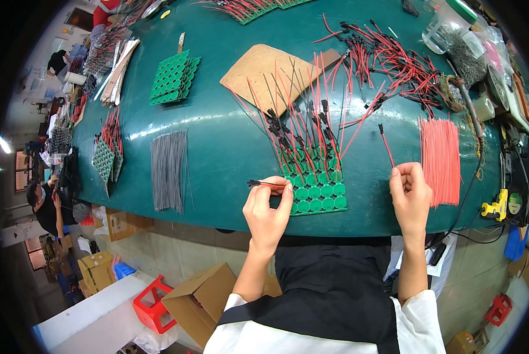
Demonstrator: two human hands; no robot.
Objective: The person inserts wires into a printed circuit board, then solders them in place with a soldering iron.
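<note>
Between finger and thumb, my left hand [267,206] pinches a short wire lead [263,184] with a black connector at its left end. That hand is over the left edge of a panel of round green circuit boards [319,199]. Red and black leads with black connectors [300,138] stand up from the panel's far rows; its near rows carry none. My right hand [411,192] is closed on the lower end of a red wire lead [386,144], whose black connector points up and away. Just right of it lies a bundle of straight red wires [440,162].
A bundle of grey wires [169,171] lies left, near stacked green panels [173,79] and wired panels [107,154]. Beyond the work are a brown board [267,74] and a heap of connector leads [394,62]. A soldering iron [470,106] and yellow glue gun [495,206] are at right.
</note>
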